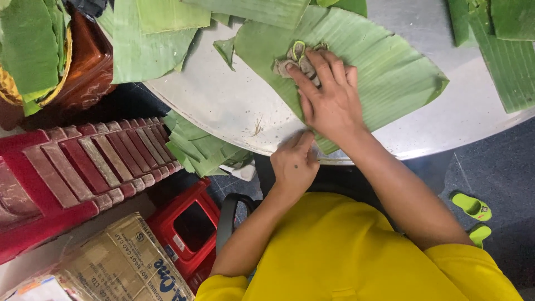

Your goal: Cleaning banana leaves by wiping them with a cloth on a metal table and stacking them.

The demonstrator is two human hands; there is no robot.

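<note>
**Q:** So, going left to right, what's on view?

**A:** Seen from above, over the person's yellow shirt (340, 256). Far left: a brown basket (83, 67) stuffed w/ green leaf pieces, a red plastic stool (67, 173) lying below it, a cardboard box (120, 262) at the bottom. Then the round grey table (223, 106), its near edge curving across the middle, w/ cut leaves (150, 44) at its far-left edge and a folded stack of leaves (198, 147) hanging just under the rim.

**Q:** And the hands?

**A:** Left hand (293, 164) sits at the table's near edge, fingers loosely curled, pinning the near end of a big banana leaf (384, 72); it grips nothing else that I can tell. Right hand (329, 100) lies flat on that leaf near table centre, fingers spread narrow, pressing a small grey rag (290, 61) onto it.

**Q:** Where's the leaf exactly?

**A:** Spread across the table's middle, running from the near edge toward the far-right side. More leaf strips (501, 50) lie at the far-right edge. Green sandals (472, 206) on the dark floor, right.

**Q:** How far along is the wiping?

**A:** My guess: mid-way. Rag's at the leaf's far-left part; can't tell which area is already clean. Other leaves around seem untouched or stacked, unclear which.
</note>
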